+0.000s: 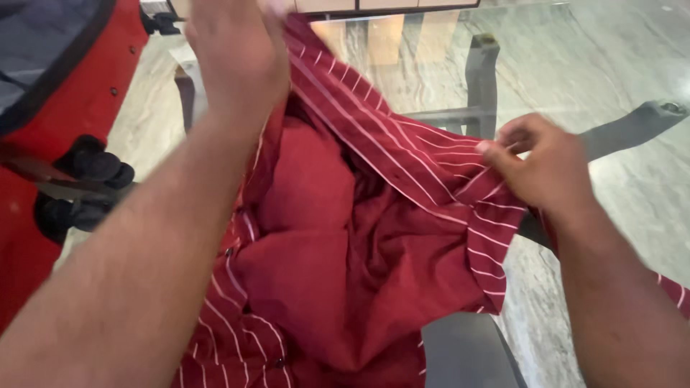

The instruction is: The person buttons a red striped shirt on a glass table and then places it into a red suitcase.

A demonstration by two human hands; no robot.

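Left hand: fingers closed over upper edge of dark red white-striped cloth shirt, fingertips cut off by frame top. Right hand: thumb and fingers pinched on striped edge at right. Shirt bunched between hands, spread over glass tabletop. Red wheeled suitcase at left, partly cropped.

Red wheeled suitcase (black wheels) beside a glass table over marble floor.
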